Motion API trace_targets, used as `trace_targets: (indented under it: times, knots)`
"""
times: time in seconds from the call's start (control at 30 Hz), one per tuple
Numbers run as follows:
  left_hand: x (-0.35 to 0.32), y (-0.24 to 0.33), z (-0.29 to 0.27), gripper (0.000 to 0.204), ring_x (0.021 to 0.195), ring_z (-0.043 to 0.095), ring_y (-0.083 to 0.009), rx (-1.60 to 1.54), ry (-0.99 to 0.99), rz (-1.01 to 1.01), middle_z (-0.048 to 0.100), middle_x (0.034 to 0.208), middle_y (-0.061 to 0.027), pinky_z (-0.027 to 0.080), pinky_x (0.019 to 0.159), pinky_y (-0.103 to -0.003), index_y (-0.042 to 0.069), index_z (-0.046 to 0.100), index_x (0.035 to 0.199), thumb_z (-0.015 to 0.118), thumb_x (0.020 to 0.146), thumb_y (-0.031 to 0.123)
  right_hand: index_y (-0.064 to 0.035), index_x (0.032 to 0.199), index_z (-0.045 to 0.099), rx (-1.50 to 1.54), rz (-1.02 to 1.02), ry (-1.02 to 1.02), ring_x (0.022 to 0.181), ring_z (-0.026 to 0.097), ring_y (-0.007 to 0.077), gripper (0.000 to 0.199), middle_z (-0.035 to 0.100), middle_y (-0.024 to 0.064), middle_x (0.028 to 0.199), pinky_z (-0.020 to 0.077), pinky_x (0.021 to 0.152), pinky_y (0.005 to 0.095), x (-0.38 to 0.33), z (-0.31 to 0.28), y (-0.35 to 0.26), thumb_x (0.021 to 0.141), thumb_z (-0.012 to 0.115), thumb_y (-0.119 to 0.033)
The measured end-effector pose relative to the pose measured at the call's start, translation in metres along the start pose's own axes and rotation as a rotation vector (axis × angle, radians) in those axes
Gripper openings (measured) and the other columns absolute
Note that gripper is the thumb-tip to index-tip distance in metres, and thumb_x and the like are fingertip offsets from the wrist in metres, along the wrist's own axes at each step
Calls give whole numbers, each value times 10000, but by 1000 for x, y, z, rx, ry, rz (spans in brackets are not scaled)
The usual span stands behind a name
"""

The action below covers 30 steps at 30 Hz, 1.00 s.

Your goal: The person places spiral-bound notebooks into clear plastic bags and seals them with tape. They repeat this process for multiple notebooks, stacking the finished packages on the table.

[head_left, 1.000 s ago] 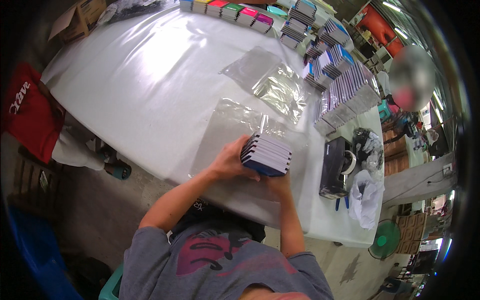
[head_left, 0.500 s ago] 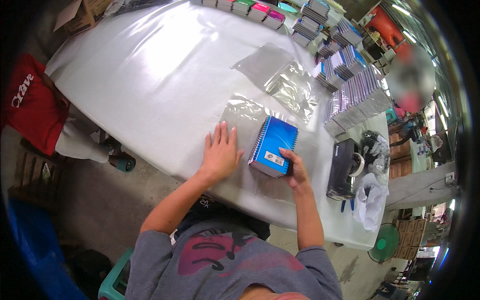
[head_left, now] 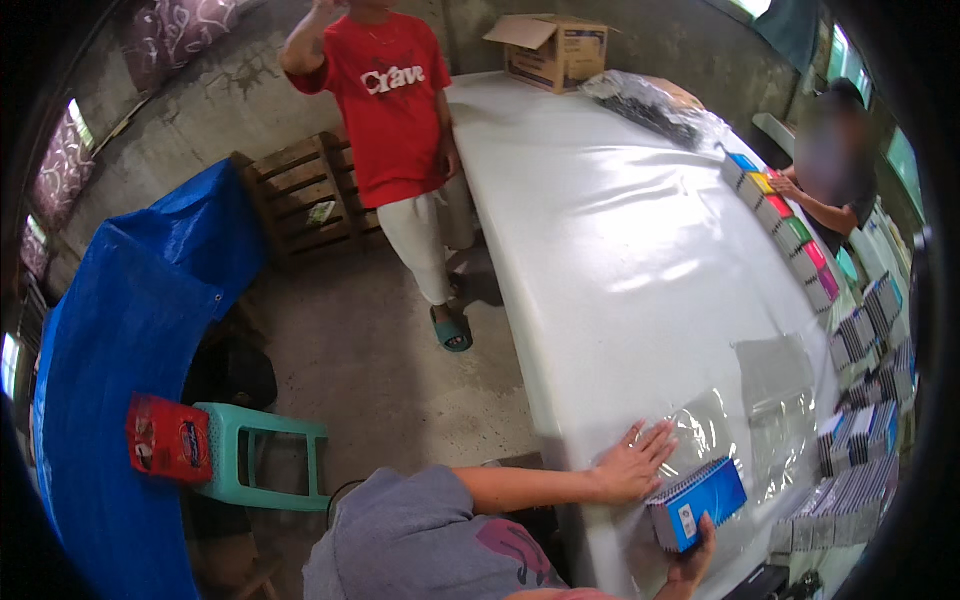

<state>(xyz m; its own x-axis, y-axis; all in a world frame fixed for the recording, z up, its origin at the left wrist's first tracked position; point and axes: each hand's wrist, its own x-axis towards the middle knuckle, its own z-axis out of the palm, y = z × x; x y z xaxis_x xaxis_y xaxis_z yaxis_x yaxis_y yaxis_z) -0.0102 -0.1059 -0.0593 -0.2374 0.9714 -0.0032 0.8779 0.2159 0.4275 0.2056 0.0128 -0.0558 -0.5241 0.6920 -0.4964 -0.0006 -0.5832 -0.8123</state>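
Note:
A stack of spiral-bound notebooks [head_left: 706, 500] with a blue cover on top lies on a clear plastic bag or sheet [head_left: 705, 425] on the white-covered table [head_left: 590, 330]. My right hand [head_left: 690, 565] grips the stack's near side, its thumb over the top cover beside a small white label. Flat on the table, left of the notebooks and at the edge of the plastic, rests my left hand [head_left: 637, 463], fingers stretched out and nothing in them. Another piece of clear plastic [head_left: 778, 440] lies beyond the stack.
Many notebook stacks [head_left: 840, 510] line the table's right side, with a coloured row [head_left: 790, 235] farther back, touched by a person [head_left: 838, 170]. Someone in red [head_left: 390, 110] stands by the left edge. A cardboard box [head_left: 555, 55], green stool [head_left: 265, 455] and blue tarp [head_left: 130, 330] are around.
My view has swung to the left, bringing the stool, tarp and standing person into fuller sight. My hands keep about the same places on the notebooks and the table.

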Motion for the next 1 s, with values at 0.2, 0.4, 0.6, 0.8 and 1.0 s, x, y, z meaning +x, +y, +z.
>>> trace_targets:
  times: [0.2, 0.4, 0.6, 0.8, 1.0]
  knots:
    - [0, 11, 1, 656, 1411, 28, -326, -10, 58, -90, 73, 1510, -208, 65, 1110, -526, -9, 166, 1432, 332, 934, 386, -18, 1235, 468, 34, 29, -115, 934, 613, 248, 587, 598, 109, 1098, 520, 792, 391, 12, -1, -5, 793, 637, -367]
    - [4, 8, 8, 655, 1402, 16, -369, 36, 31, -40, 67, 1514, -197, 62, 1112, -522, 2, 171, 1434, 327, 933, 395, -94, 1212, 527, -77, 92, 176, 863, 630, 252, 475, 618, 86, 1065, 533, 633, 383, 3, -1, -4, 790, 648, -274]
    - [0, 12, 6, 667, 1408, 62, -330, -19, 127, -70, 132, 1505, -194, 56, 1114, -514, -15, 231, 1416, 366, 915, 404, -49, 1218, 508, -24, 22, 64, 907, 627, 268, 465, 609, 118, 1085, 559, 649, 395, 17, -18, 5, 822, 626, -262]
    - [-1, 12, 10, 646, 1409, 69, -325, 26, 63, -41, 110, 1515, -169, 75, 1107, -529, -18, 194, 1424, 336, 930, 373, -40, 1242, 477, -13, 60, 44, 930, 622, 282, 482, 590, 127, 1124, 563, 679, 433, 18, -27, 8, 832, 621, -249]
    - [-6, 18, 9, 651, 1409, 81, -314, 59, 105, 7, 125, 1513, -168, 94, 1096, -551, -7, 208, 1424, 341, 931, 397, -9, 1220, 476, 96, -18, -140, 926, 621, 253, 562, 609, 110, 1082, 520, 798, 402, 9, -19, 5, 799, 637, -344]
